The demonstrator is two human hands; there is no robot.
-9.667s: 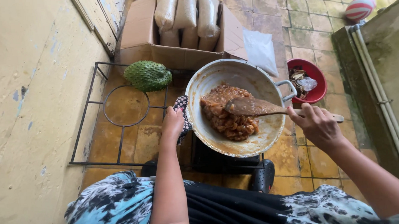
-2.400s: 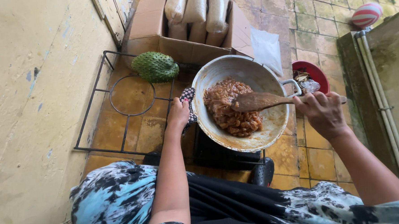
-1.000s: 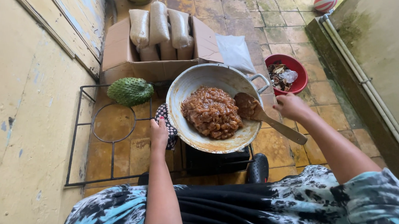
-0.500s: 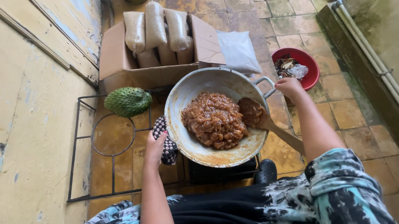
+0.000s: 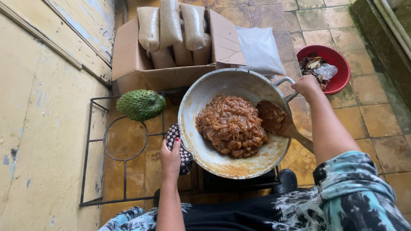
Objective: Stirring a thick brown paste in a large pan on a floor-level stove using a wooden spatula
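Worn yellowish floor tiles (image 5: 372, 122) run under everything in the head view, with a yellow wall (image 5: 26, 137) along the left. Near the middle, a battered metal pan (image 5: 213, 89) sits on a dark burner (image 5: 236, 181), heaped with a brown, sticky mass (image 5: 231, 126). The left hand (image 5: 170, 161) has its fingers clamped on a checkered cloth (image 5: 185, 155) at the pan's left rim. The right hand (image 5: 307, 87) is at the pan's far right handle; whether its fingers close on that handle or on the wooden spoon (image 5: 279, 121) lying in the pan I cannot tell. As I judge it, the pan tilts on a small support, so a loose grip could tip it and spill hot food onto the person's lap just below. A green spiky fruit (image 5: 141, 104) rests on a wire frame (image 5: 94, 152) to the left; a cardboard box (image 5: 134, 63) of filled bags and a red bowl (image 5: 339, 61) lie farther off.
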